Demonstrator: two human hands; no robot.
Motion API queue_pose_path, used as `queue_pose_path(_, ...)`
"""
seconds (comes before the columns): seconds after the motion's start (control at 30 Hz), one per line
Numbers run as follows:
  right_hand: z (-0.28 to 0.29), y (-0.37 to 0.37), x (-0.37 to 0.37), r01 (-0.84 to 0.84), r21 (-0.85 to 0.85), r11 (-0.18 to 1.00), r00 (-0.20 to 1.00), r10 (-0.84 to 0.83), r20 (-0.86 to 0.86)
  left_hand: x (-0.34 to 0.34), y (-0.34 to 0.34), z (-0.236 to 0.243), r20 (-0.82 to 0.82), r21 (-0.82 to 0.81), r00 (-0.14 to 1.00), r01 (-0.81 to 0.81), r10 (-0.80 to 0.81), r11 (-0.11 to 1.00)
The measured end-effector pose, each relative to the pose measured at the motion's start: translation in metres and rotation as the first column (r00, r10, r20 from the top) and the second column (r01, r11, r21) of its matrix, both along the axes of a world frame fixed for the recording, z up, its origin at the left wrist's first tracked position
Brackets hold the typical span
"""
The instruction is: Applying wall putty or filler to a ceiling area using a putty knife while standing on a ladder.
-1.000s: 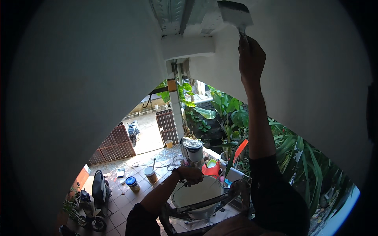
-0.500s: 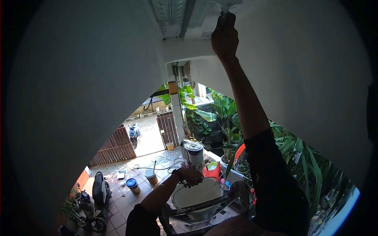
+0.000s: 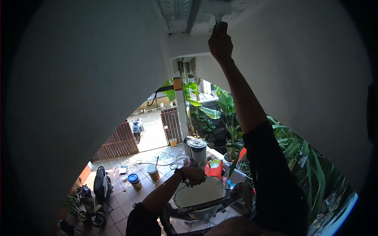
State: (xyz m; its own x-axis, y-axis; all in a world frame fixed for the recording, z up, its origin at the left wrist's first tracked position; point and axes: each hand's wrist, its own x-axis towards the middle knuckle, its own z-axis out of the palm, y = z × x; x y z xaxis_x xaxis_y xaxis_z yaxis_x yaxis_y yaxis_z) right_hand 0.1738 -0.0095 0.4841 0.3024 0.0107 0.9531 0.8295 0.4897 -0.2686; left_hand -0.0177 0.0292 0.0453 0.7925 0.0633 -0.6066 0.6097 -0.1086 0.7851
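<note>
My right hand (image 3: 221, 42) is raised overhead, fingers closed round a wide-bladed putty knife (image 3: 218, 17). The blade is up at the pale ceiling surface (image 3: 236, 7); whether it presses on it is hard to tell in the dim light. Low in front of me, my left hand (image 3: 193, 176) is closed on the thin wire handle of a large bucket (image 3: 204, 214). A creamy white material (image 3: 199, 194) shows inside the bucket. Across its near side runs the dark, stained frame of what looks like a stepladder (image 3: 197, 207).
White sloping walls (image 3: 98, 78) flank me. On the tiled floor below stand a blue-lidded pail (image 3: 134, 180), an open pail (image 3: 152, 172) and a scooter (image 3: 101, 188). Right of the bucket are a red container (image 3: 214, 170) and leafy plants (image 3: 293, 145). Brown gates (image 3: 118, 141) stand farther back.
My right hand and the putty knife have come slightly lower and left in view, showing more of the blade. The whole scene has shifted a little; my left hand stays on the bucket handle.
</note>
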Motion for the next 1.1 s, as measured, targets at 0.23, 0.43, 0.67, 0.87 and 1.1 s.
queue_pose_path(0.23,0.003,0.029,0.003,0.016,0.001,1.0,0.999,-0.016,-0.029,0.002,-0.005,0.003,0.013,0.031,1.0,-0.009,0.008,0.999)
queue_pose_path(0.43,-0.008,0.044,0.01,0.041,-0.076,0.996,0.999,-0.042,-0.006,0.007,-0.01,0.011,-0.042,0.125,0.999,-0.022,0.027,0.992)
queue_pose_path(0.67,-0.04,0.074,0.023,0.048,-0.241,0.969,0.999,-0.048,0.007,0.003,-0.014,0.015,-0.032,0.171,0.999,-0.001,0.007,0.985)
queue_pose_path(0.87,-0.027,0.096,0.051,0.126,-0.378,0.917,0.988,-0.15,-0.036,0.007,0.0,-0.002,0.024,0.154,0.997,0.063,-0.067,0.986)
queue_pose_path(1.1,0.024,0.062,0.042,0.153,-0.269,0.951,0.987,-0.162,-0.012,0.005,-0.012,0.012,0.016,0.152,0.999,0.042,-0.045,0.988)
